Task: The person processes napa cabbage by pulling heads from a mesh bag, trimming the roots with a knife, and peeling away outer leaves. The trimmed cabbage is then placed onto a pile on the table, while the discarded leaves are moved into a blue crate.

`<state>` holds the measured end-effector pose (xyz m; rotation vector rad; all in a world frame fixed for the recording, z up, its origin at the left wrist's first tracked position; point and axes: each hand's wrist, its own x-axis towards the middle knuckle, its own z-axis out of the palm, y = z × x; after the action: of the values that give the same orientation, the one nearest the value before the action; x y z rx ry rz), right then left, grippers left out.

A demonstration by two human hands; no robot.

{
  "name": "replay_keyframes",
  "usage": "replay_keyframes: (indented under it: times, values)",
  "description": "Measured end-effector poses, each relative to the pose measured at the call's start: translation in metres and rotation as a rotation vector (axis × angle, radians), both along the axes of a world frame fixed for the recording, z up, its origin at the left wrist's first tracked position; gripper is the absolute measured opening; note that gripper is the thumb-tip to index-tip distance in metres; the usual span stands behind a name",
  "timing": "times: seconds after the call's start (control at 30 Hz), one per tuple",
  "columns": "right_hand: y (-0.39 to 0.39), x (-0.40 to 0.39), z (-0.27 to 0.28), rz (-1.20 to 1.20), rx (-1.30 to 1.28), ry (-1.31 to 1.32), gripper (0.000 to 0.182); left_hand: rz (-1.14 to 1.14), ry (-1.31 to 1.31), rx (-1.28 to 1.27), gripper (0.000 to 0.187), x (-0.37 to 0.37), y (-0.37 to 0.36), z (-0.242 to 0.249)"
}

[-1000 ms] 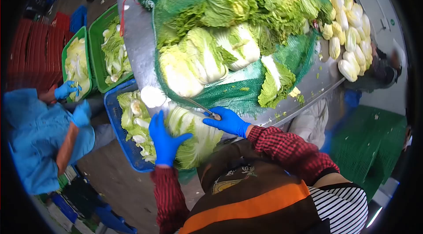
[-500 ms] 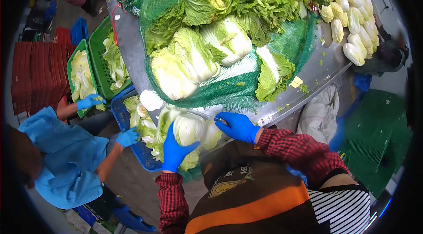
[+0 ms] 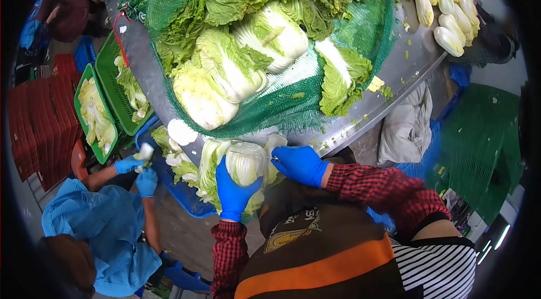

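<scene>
In a blue glove, my left hand (image 3: 236, 193) grips a pale cabbage (image 3: 245, 168) from its left and near side, at the table's near edge. My right hand (image 3: 301, 165), also gloved in blue, is closed around the handle of a knife (image 3: 274, 158), whose thin blade seems to lie against the cabbage's top. Loose green outer leaves (image 3: 209, 159) hang beside the cabbage. Beyond my hands, several whole cabbages (image 3: 205, 99) lie on a green mesh sack (image 3: 282, 113).
A metal table (image 3: 420, 62) carries the sack and a pile of trimmed cabbages (image 3: 451, 31) at the right. Left are a blue crate (image 3: 189, 203), green crates (image 3: 110, 155) and a co-worker (image 3: 101, 231) holding a cabbage piece. A white sack (image 3: 408, 124) lies right.
The view has shifted. The blade now shows across the cabbage in my left hand. The co-worker's hands have come together around a pale piece.
</scene>
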<state>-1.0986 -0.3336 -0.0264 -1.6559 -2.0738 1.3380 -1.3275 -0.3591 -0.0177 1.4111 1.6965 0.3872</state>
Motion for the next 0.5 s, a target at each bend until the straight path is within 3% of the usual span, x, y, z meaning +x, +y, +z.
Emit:
replay_keyframes:
  times: [0.17,0.33,0.5]
  values:
    - [-0.004,-0.004,-0.011,0.029,-0.003,-0.019,0.016,-0.002,0.028,0.007,0.100,0.000,-0.001,0.000]
    - [-0.003,-0.010,-0.034,0.087,0.228,-0.070,0.010,-0.001,0.039,-0.010,0.101,0.003,0.002,0.006]
    - [-0.006,-0.015,-0.053,0.140,0.205,-0.147,0.011,-0.010,0.106,0.025,0.102,0.007,-0.003,0.002]
